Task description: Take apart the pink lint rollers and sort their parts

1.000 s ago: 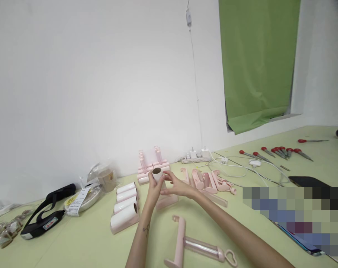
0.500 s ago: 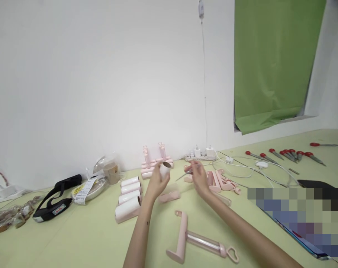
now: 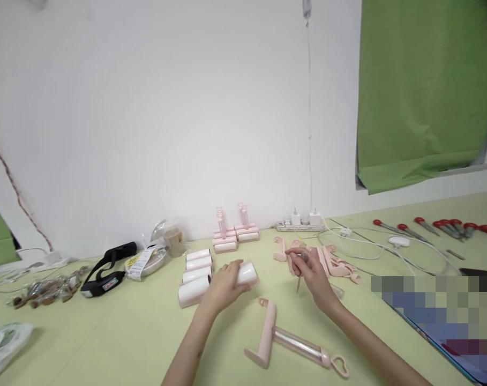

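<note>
My left hand (image 3: 223,287) is closed around a white paper roll (image 3: 247,274), holding it low over the green table just right of a row of several white rolls (image 3: 195,273). My right hand (image 3: 313,273) pinches a thin metal tool (image 3: 298,280) that points down toward the table, close to a pile of pink handle parts (image 3: 327,260). A pink roller handle with a clear tube and heart-shaped end (image 3: 295,346) lies on the table in front of both hands.
Stacked pink parts (image 3: 235,236) and a power strip with chargers (image 3: 301,224) sit by the wall. Red-handled screwdrivers (image 3: 436,228) and white cables (image 3: 388,246) lie at right. A black strap (image 3: 106,268), a bagged cup (image 3: 173,238) and wrapped items (image 3: 46,292) are at left.
My left hand has lowered the white roll from in front of me down toward the table. My right hand has drawn away from the roll, holding the thin tool. The view has panned left.
</note>
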Demonstrator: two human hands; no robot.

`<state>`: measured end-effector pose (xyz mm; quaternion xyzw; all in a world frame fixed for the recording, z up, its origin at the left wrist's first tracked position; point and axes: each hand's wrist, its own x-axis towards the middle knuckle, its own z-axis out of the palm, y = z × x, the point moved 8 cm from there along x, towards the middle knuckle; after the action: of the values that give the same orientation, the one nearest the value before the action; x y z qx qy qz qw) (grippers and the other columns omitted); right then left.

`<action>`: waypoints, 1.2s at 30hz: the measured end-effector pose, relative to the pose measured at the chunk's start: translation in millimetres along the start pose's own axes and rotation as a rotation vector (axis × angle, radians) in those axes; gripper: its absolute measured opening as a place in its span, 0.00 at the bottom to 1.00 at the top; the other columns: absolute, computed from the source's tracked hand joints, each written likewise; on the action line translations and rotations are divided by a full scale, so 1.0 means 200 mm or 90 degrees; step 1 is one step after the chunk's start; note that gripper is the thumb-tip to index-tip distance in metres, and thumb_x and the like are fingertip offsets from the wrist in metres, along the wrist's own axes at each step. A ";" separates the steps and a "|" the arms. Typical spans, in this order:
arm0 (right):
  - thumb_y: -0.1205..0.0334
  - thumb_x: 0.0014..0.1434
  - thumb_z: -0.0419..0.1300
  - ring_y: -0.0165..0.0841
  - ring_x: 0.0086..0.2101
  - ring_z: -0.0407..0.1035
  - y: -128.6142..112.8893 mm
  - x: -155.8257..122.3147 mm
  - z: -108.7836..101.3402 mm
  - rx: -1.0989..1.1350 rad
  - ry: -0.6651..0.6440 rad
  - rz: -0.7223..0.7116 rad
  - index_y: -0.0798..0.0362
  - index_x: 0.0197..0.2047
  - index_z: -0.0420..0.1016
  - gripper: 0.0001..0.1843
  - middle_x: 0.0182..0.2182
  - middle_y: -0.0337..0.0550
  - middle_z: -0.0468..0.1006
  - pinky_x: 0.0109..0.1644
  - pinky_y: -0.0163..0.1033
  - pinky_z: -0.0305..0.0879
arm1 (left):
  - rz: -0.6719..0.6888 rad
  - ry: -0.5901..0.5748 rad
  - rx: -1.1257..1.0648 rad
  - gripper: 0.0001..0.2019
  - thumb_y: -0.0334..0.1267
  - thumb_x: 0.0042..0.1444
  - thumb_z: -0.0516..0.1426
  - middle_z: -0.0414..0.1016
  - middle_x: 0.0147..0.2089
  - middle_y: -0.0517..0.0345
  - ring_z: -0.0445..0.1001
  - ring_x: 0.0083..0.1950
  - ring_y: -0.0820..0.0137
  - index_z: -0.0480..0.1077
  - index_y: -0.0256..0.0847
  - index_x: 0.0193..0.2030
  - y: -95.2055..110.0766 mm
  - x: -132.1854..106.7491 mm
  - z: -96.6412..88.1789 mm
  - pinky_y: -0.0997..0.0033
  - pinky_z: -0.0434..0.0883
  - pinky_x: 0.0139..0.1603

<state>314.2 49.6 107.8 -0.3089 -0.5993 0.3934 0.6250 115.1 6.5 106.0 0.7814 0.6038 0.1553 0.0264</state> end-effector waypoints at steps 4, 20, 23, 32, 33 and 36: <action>0.54 0.52 0.53 0.26 0.19 0.52 0.04 -0.07 0.18 -0.149 -0.235 0.030 0.53 0.31 0.70 0.12 0.17 0.33 0.58 0.22 0.32 0.47 | -0.031 -0.010 0.030 0.23 0.40 0.50 0.52 0.63 0.54 0.53 0.58 0.54 0.60 0.57 0.48 0.55 -0.20 -0.32 0.01 0.61 0.58 0.51; 0.52 0.41 0.59 0.35 0.27 0.67 0.06 -0.47 0.18 -0.687 -0.525 -0.017 0.49 0.32 0.69 0.14 0.30 0.38 0.73 0.25 0.33 0.48 | -0.123 0.090 0.085 0.32 0.46 0.39 0.59 0.47 0.63 0.50 0.41 0.62 0.48 0.58 0.50 0.55 -0.69 -0.19 -0.07 0.46 0.43 0.57; 0.62 0.47 0.53 0.33 0.28 0.68 0.03 -0.44 0.22 -0.691 -0.513 -0.083 0.49 0.33 0.69 0.08 0.31 0.37 0.74 0.28 0.33 0.50 | -0.092 0.290 -0.007 0.33 0.51 0.43 0.55 0.50 0.61 0.46 0.46 0.62 0.53 0.55 0.43 0.56 -0.53 -0.18 -0.13 0.49 0.42 0.58; 0.61 0.51 0.51 0.31 0.23 0.69 0.00 -0.34 0.38 -0.725 -0.512 -0.276 0.52 0.32 0.68 0.08 0.22 0.37 0.76 0.26 0.32 0.51 | -0.182 -0.128 -0.749 0.28 0.58 0.46 0.50 0.65 0.15 0.64 0.65 0.14 0.73 0.61 0.34 0.44 0.07 -0.11 0.45 0.75 0.63 0.15; 0.61 0.51 0.51 0.29 0.22 0.68 0.01 -0.36 0.39 -0.691 -0.534 -0.281 0.52 0.30 0.68 0.07 0.20 0.36 0.75 0.26 0.31 0.51 | -0.169 -0.154 -0.757 0.28 0.56 0.46 0.51 0.64 0.14 0.65 0.64 0.14 0.73 0.62 0.33 0.44 0.08 -0.13 0.45 0.76 0.62 0.14; 0.62 0.50 0.52 0.24 0.18 0.64 0.01 -0.40 0.41 -0.577 -0.573 -0.259 0.53 0.25 0.67 0.06 0.16 0.33 0.72 0.25 0.28 0.51 | -0.129 -0.241 -0.799 0.28 0.52 0.47 0.54 0.67 0.15 0.62 0.65 0.14 0.73 0.62 0.32 0.48 0.09 -0.17 0.42 0.75 0.64 0.14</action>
<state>235.5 -26.2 72.6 -0.2274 -0.9538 0.0679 0.1840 148.1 -18.6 22.4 0.5711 0.4542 0.3344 0.5964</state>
